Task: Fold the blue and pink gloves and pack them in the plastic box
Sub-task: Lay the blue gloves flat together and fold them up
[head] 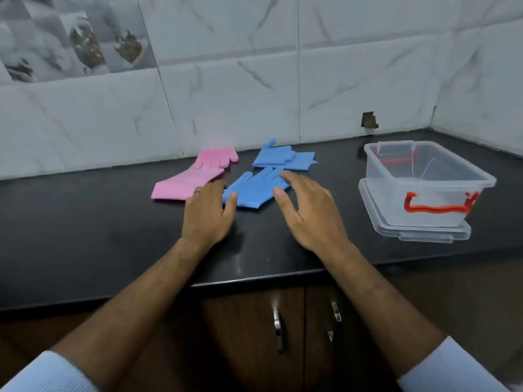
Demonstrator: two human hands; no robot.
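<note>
On the dark worktop (85, 236) both hands reach over the nearer blue glove (254, 190), which lies flat. The left hand (208, 215) is spread with relaxed fingers at the glove's cuff end, and the right hand (307, 210) is open, its fingertips over the glove's fingers. A second blue glove (283, 158) lies just behind, a pink glove (195, 176) to the left. The clear plastic box (424, 179) stands well to the right on its lid (410, 233).
</note>
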